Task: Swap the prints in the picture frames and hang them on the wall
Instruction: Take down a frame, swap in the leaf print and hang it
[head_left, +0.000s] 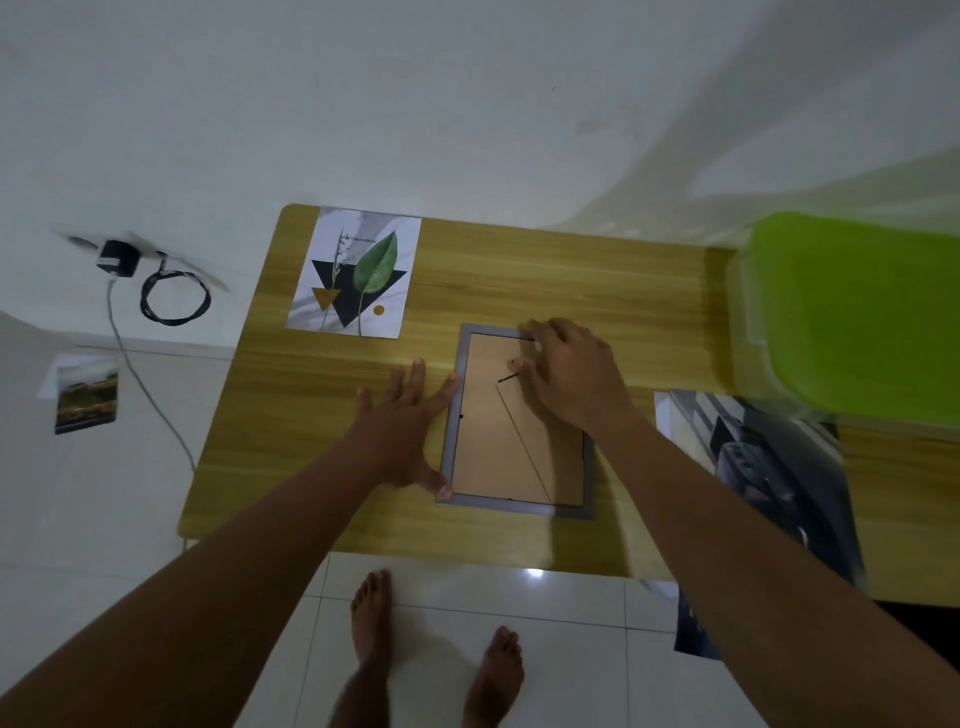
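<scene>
A grey picture frame (448, 457) lies face down on the wooden table (519, 275), its brown backing board (498, 447) showing. My left hand (408, 421) lies flat with straight fingers along the frame's left edge, thumb at its lower left corner. My right hand (569, 374) rests on the upper part of the backing, fingertips at a small dark clip near the top edge. A leaf print (356, 273) lies loose at the table's back left. A dark car print (769, 478) lies at the right, hanging over the table's front edge.
A green plastic lid or bin (857, 317) fills the table's right end. On the white floor to the left lie a landscape print (85, 397), a black charger with a coiled cable (174, 301). My bare feet (371, 623) stand on the tiles before the table.
</scene>
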